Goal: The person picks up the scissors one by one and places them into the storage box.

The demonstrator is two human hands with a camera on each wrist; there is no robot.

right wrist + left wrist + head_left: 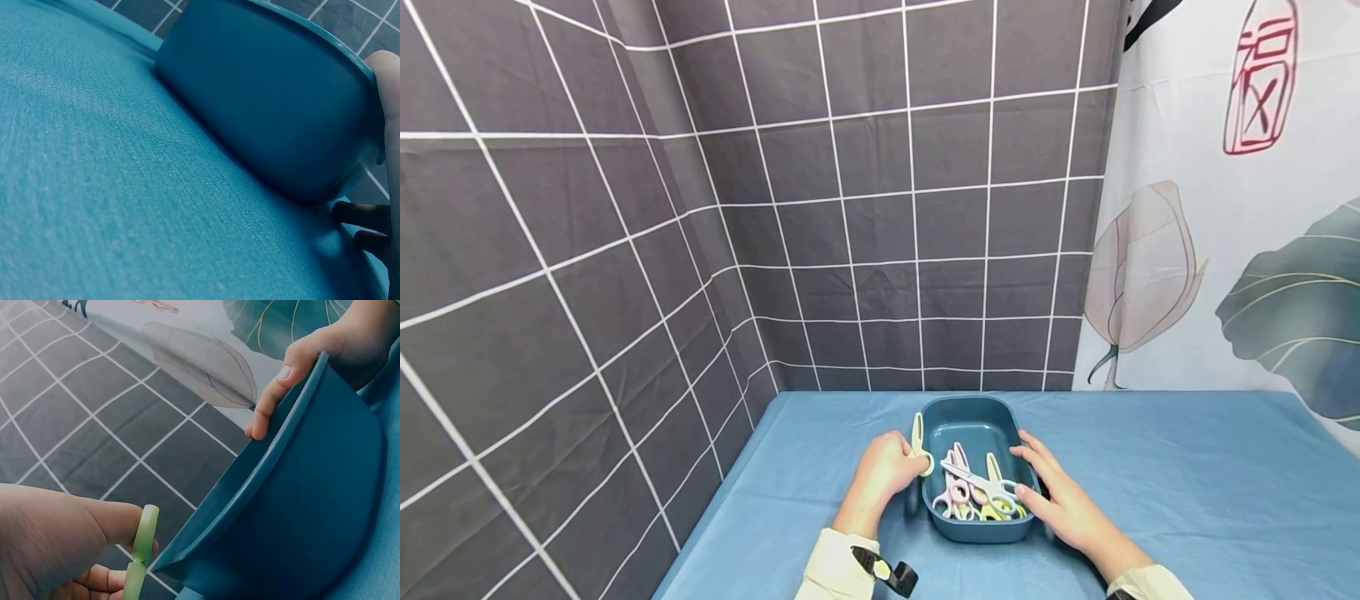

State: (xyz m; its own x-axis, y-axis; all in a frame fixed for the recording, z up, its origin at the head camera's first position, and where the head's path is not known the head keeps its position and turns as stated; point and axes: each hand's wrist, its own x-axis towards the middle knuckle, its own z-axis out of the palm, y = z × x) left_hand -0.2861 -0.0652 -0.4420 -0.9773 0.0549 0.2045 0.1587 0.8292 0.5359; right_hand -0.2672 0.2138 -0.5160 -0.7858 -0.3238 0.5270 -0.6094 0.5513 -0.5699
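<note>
My left hand (887,462) pinches pale green scissors (917,433) by the handle, just outside the left rim of a blue plastic basin (970,533). The blades point away from me in the head view; in the left wrist view mainly the light green handle (145,534) shows. My right hand (1067,504) holds the basin's right side, with fingers over the rim and others low along the outer wall (269,106). Inside, white scissors (966,477) lie across pink scissors (958,492) and yellow-green scissors (993,471), piled toward the near end.
A blue cloth covers the table (1187,483). Behind it and at the left hangs a dark grey gridded curtain (880,225). At the right, a white curtain (1210,275) carries a flower and leaf print. A black strap with a device (891,573) circles my left wrist.
</note>
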